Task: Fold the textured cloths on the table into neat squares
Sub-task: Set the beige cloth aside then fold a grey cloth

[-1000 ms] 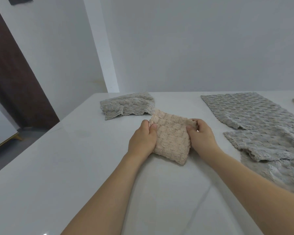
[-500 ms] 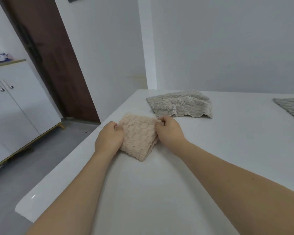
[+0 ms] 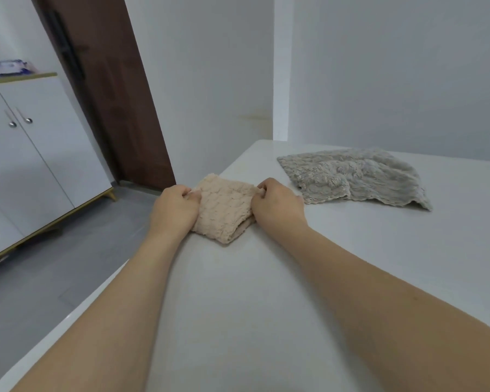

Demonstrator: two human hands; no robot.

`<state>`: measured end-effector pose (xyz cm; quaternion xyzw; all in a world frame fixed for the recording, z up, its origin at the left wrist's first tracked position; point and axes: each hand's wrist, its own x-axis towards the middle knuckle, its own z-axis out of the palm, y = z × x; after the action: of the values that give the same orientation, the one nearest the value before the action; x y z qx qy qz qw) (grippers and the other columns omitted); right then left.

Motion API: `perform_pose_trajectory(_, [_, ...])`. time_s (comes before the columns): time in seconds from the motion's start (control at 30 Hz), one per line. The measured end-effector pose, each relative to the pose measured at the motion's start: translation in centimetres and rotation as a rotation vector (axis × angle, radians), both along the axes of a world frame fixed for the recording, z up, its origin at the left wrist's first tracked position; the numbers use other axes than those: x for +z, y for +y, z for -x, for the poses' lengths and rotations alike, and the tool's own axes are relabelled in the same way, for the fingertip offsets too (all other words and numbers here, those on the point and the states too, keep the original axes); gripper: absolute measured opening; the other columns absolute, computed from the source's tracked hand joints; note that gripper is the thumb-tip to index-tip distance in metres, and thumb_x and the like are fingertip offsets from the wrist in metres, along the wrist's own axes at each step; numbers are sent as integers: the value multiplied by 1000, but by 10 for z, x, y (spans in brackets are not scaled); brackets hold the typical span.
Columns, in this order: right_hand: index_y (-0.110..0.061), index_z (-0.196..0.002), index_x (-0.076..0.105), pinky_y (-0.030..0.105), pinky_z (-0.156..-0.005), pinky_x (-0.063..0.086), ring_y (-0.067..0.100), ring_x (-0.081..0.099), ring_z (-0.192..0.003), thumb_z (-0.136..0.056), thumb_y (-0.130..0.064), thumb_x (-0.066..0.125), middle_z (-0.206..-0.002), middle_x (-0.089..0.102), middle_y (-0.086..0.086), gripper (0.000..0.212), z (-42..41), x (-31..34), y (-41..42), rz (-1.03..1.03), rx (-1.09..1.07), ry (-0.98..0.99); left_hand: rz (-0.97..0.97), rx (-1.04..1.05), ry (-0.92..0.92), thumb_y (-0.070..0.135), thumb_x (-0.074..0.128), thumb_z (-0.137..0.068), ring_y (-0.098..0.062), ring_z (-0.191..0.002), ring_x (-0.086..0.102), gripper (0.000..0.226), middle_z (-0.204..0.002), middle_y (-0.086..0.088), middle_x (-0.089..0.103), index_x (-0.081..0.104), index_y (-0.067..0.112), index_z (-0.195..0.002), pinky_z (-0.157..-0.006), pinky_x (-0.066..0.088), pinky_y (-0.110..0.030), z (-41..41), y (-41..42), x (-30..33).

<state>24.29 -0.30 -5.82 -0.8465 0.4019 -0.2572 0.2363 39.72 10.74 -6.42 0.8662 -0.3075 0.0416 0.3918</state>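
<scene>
A folded beige textured cloth [image 3: 224, 210] lies near the left edge of the white table [image 3: 266, 306]. My left hand [image 3: 174, 207] grips its left side with curled fingers. Its right side is pinched by my right hand [image 3: 276, 207]. One corner of the beige cloth points toward me. A folded grey textured cloth [image 3: 351, 176] rests flat on the table, farther back and to the right of my right hand, apart from it.
The table's left edge runs close beside my left hand, with grey floor [image 3: 54, 264] below. A white cabinet [image 3: 26, 165] and a dark brown door [image 3: 111, 94] stand at the left. White walls rise behind the table.
Both hands have carried the beige cloth leftward across the table toward its left edge, beside the folded grey cloth. The flat grey cloths on the right have left the view.
</scene>
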Motion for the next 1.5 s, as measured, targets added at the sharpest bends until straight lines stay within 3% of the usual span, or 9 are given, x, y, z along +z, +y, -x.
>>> perform_pose_trajectory(0.23, [-13,-125,56,40,-95,34,27,52,-112,-91,-17,39,-119,57,6,38,-4,1,0,42,-4,64,-108,49,-12,32,43,-88,-29,-89,58,25,-83,2,63,62,16,-83,-84,47,-41,7,1,2])
perform_pose_trajectory(0.3, [-15,-128,55,35,-96,37,22,51,-113,-91,-17,42,-123,54,3,39,10,5,2,-61,57,-82,-122,124,-51,35,43,-89,-33,-105,55,30,-104,-3,63,63,17,-103,-91,42,-43,12,5,7])
perform_pose_trajectory(0.4, [-15,-127,55,27,-88,37,13,50,-105,-93,-16,45,-122,53,-1,36,56,9,-6,-100,88,-189,-68,196,-307,29,51,-91,-39,-117,45,42,-126,-15,53,54,13,-129,-97,36,-49,27,8,17])
perform_pose_trajectory(0.57, [-14,-117,62,34,-90,41,23,56,-102,-90,-11,48,-116,60,5,31,147,15,-51,165,-50,-53,110,-207,-597,20,47,-80,-38,-102,49,42,-116,-15,55,58,7,-118,-89,43,-46,103,-21,29])
perform_pose_trajectory(0.67, [-16,-119,59,39,-96,36,28,54,-112,-89,-13,47,-122,59,5,33,186,13,-80,305,-173,146,-45,-545,-374,17,49,-86,-27,-120,42,38,-128,-7,50,56,13,-122,-99,38,-35,160,-67,37])
perform_pose_trajectory(0.77, [-15,-129,53,40,-101,31,31,47,-121,-88,-15,47,-133,52,8,41,199,6,-97,321,-227,252,-270,-685,-143,14,50,-88,-24,-139,23,58,-148,-4,33,40,20,-144,-115,21,-32,195,-115,28])
perform_pose_trajectory(0.97, [-11,-131,53,39,-109,30,32,44,-126,-91,-14,39,-138,48,11,43,190,-9,-122,215,-88,288,-336,-424,-295,18,38,-94,-31,-133,32,54,-148,-7,39,35,24,-148,-109,27,-42,206,-148,-3])
perform_pose_trajectory(1.23, [-17,-118,54,36,-96,32,27,42,-117,-89,-12,40,-123,49,5,32,191,-8,-120,294,-143,280,-292,-398,-165,13,44,-91,-25,-135,35,48,-142,-2,45,50,29,-136,-107,25,-40,192,-161,2])
perform_pose_trajectory(1.5, [-17,-118,44,40,-94,31,29,44,-115,-95,-17,32,-125,51,8,25,245,8,-94,153,-45,421,-393,-487,-184,32,43,-100,-25,-133,39,35,-140,-3,49,52,28,-133,-110,29,-41,218,-132,7])
